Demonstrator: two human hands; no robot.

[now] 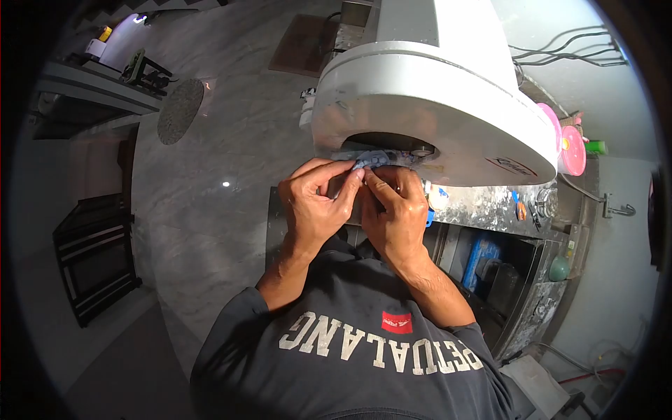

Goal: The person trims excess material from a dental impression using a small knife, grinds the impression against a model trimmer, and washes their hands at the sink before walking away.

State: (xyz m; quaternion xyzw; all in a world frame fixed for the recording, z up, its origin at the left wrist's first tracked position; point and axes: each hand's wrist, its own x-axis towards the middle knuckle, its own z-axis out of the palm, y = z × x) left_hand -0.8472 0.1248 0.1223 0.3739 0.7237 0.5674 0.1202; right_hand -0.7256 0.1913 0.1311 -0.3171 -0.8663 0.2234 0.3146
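Observation:
My left hand (311,196) and my right hand (397,213) meet in front of the dark opening (381,142) in a white machine housing (434,91). Between their fingertips is a small, crumpled-looking blue-grey patterned piece (371,160), whose kind I cannot make out. Thumb and fingers of the left hand pinch its left side. The right hand's fingers close on it from the lower right, partly covering it. Just inside the opening, a small round metallic part (421,151) shows behind the right hand.
Below the housing runs a white-spotted worktop (483,206) with small tools (535,213) at its right. An open cabinet (500,269) holds a blue object (479,264). Pink round items (572,150) stand beside the housing. Left are a grey floor (224,154), an oval mat (181,112) and a dark rack (98,255).

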